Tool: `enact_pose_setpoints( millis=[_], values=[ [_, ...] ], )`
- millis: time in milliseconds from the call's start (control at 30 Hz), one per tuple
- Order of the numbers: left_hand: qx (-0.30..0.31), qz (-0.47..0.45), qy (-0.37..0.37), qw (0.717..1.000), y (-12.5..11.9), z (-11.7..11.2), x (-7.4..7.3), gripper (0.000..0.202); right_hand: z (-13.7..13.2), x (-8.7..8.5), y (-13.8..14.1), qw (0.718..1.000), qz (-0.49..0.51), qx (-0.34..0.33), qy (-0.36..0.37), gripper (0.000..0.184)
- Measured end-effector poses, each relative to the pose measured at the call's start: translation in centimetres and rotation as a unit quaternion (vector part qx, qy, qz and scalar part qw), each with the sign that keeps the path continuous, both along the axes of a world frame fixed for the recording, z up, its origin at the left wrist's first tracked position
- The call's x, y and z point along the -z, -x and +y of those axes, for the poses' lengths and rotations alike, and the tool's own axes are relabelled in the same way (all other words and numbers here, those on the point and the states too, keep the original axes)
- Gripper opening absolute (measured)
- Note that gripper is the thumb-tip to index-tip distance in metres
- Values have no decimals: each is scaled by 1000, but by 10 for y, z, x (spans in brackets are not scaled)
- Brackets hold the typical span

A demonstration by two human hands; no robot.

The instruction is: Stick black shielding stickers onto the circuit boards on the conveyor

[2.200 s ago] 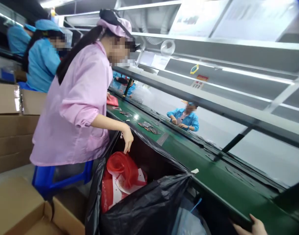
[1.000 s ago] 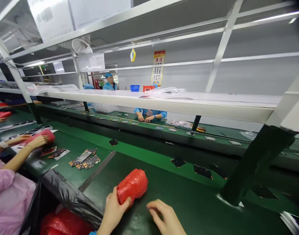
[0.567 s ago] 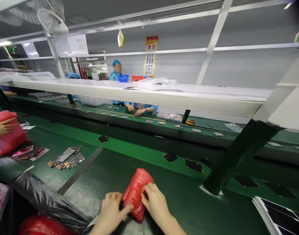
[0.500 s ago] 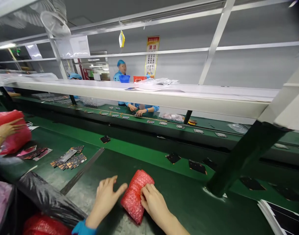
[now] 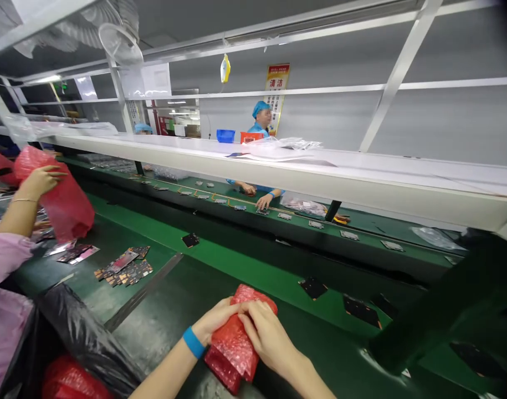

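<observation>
A rolled red bubble-wrap bundle (image 5: 236, 346) lies on the dark green worktop (image 5: 153, 310) in front of me. My left hand (image 5: 215, 320), with a blue band at its wrist, grips the bundle's upper left side. From the right, my right hand (image 5: 267, 332) is closed on its top, its fingers bent and meeting the left fingertips. What lies under those fingertips is hidden. The bundle's lower end shows a loose fold of wrap.
Left, a co-worker's hand (image 5: 41, 180) holds a red plastic bag (image 5: 70, 205). Dark circuit boards (image 5: 128, 271) lie in a pile nearby. Single boards (image 5: 313, 288) lie along the bright green belt (image 5: 245, 277). A green post (image 5: 419, 305) stands right; a black-lined bin (image 5: 87, 327) is lower left.
My left hand, open and apart from the bundle before, has come right onto it. My right hand stays on the bundle. At left, the co-worker's red bag now hangs longer.
</observation>
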State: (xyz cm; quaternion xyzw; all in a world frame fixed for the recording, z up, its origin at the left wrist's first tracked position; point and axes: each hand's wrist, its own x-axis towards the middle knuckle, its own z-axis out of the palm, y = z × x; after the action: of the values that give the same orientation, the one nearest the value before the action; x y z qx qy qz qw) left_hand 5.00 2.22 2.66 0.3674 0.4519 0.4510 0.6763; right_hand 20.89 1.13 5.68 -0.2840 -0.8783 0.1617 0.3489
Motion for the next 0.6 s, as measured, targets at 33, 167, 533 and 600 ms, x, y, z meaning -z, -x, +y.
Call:
enact_pose_setpoints(
  millis=[33, 167, 533, 600],
  values=[
    [-19, -20, 13, 1000, 1, 4, 0, 19, -4, -1, 2, 1000, -10, -9, -12, 17],
    [-129, -82, 46, 987, 13, 29, -5, 27, -25, 14, 6, 996, -56, -41, -48, 19],
    [-302, -121, 8, 946, 0, 22, 8, 40, -47, 62, 35, 974, -107, -87, 178, 14],
    [-271, -113, 28, 956, 10, 21, 8, 43, -54, 69, 42, 967, -129, -103, 196, 17]
  ],
)
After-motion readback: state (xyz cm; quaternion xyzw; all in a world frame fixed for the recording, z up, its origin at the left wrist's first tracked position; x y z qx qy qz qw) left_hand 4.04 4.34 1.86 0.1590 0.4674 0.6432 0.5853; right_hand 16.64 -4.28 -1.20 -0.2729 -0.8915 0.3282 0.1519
